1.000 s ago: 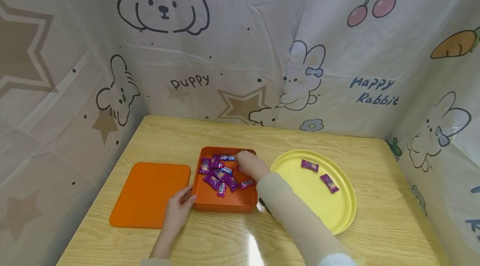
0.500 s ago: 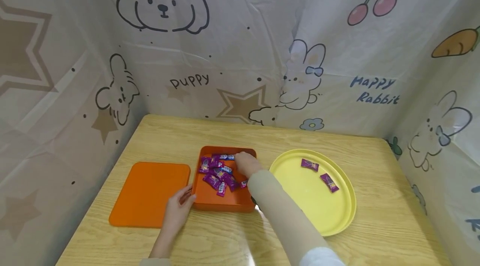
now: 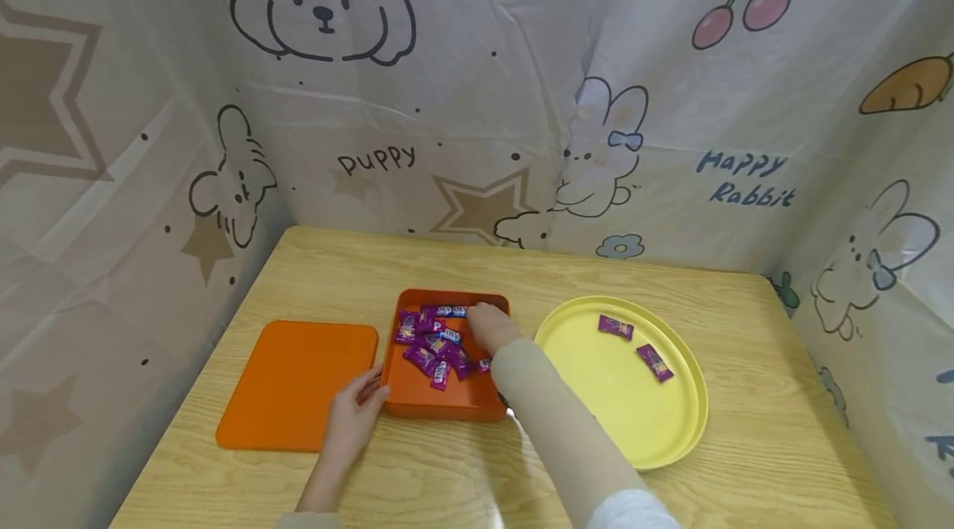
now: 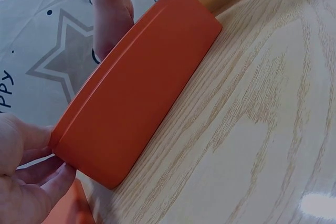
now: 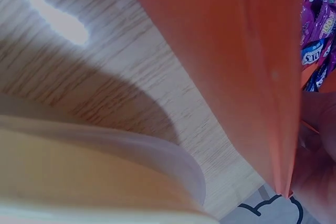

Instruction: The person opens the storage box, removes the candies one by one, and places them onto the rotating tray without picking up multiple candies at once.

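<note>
An orange box (image 3: 447, 406) holds several small wrapped candies (image 3: 435, 344) in purple, pink and blue wrappers. At its front left corner my left hand (image 3: 354, 420) holds the box, thumb and fingers against the corner; the left wrist view shows the fingers (image 4: 62, 182) meeting the orange wall. My right hand (image 3: 492, 325) reaches down inside the back right part of the box, fingertips hidden. In the right wrist view, that hand (image 5: 317, 156) shows partly behind the box wall, and whether it pinches a candy cannot be seen.
A flat orange lid (image 3: 298, 384) lies on the wooden table (image 3: 417, 479) left of the box. To the right stands a round yellow tray (image 3: 596, 396) bearing two purple candies (image 3: 654, 364), partly under my right forearm. A printed curtain (image 3: 462, 82) hangs behind the table.
My right hand and forearm have shifted slightly left, covering more of the candies at the box's right side. The left hand stays at the box corner.
</note>
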Demonstrator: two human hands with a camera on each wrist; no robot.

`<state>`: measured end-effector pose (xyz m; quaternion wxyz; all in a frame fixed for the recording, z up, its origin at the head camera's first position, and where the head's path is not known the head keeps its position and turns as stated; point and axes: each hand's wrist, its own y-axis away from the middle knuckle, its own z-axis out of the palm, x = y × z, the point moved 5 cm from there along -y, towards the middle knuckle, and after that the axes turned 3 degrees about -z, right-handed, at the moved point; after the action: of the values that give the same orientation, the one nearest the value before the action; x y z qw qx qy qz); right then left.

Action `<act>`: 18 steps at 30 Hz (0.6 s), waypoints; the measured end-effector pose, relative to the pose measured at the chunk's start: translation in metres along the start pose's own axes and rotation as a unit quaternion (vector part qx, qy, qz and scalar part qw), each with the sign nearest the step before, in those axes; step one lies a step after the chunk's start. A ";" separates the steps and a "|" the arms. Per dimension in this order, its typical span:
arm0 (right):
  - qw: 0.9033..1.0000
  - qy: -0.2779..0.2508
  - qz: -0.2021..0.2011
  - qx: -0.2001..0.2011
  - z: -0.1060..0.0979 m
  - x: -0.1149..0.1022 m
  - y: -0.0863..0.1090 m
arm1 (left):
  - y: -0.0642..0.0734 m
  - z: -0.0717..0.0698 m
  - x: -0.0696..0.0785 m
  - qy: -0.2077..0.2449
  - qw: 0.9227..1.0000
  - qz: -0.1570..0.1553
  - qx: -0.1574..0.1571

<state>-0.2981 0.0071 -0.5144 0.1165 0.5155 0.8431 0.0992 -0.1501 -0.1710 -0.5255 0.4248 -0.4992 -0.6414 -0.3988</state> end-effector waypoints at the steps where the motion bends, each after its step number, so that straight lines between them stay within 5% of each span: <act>1: 1.000 0.002 -0.001 0.000 0.000 0.000 0.000 | 0.000 0.000 0.000 -0.001 1.000 0.002 0.001; 18: 1.000 -0.001 -0.022 0.000 -0.003 0.000 0.001 | 0.001 -0.001 0.001 -0.001 1.000 0.008 0.003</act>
<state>-0.2983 0.0078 -0.5113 0.1195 0.4971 0.8540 0.0964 -0.1492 -0.1717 -0.5238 0.4292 -0.5035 -0.6386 -0.3932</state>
